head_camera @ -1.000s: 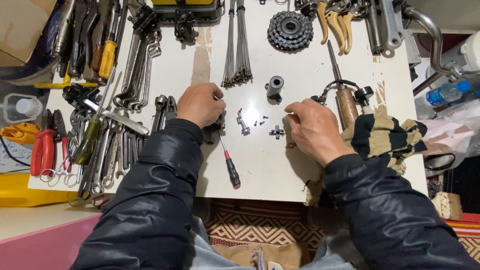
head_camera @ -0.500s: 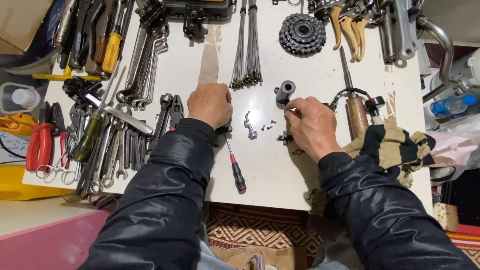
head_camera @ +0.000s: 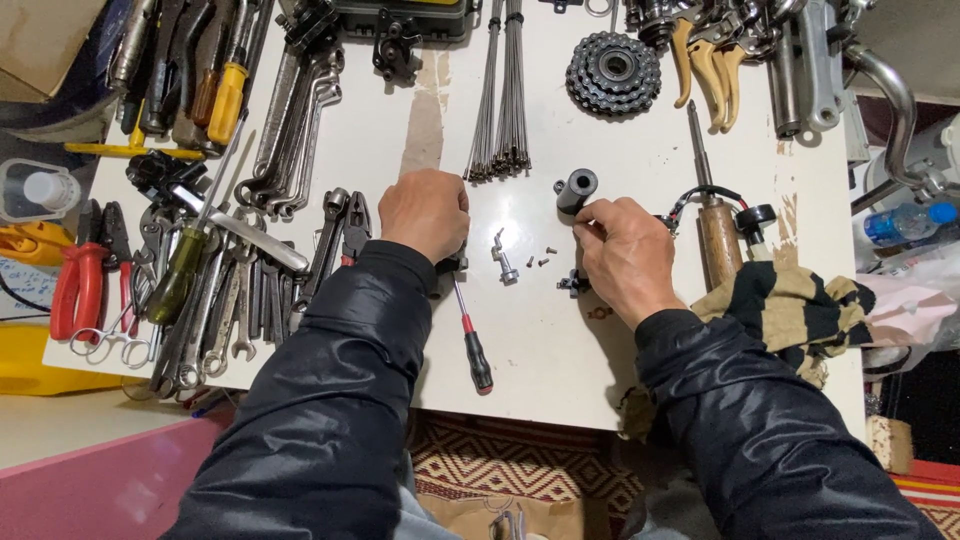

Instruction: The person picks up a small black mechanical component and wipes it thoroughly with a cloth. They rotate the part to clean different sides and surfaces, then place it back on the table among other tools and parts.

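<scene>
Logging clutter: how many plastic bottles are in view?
2. A white-capped bottle sits left of the table; a blue-capped bottle lies to its right. Others may be hidden.

A white worktable (head_camera: 560,370) fills the view under bright light. Below its near edge lies a patterned woven mat (head_camera: 520,465). A pink surface (head_camera: 90,480) sits near left.

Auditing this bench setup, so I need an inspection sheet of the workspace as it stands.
Surface: white table, stained.
Job's things: black cylinder; small screws; small metal fitting.
Clutter: wrenches, red pliers, screwdriver, spokes, sprocket cluster, striped cloth.
Grippers: left hand closed over a dark part; right hand at the cylinder.
Cables: red-black wire.
Surroundings: water bottle, patterned mat.
</scene>
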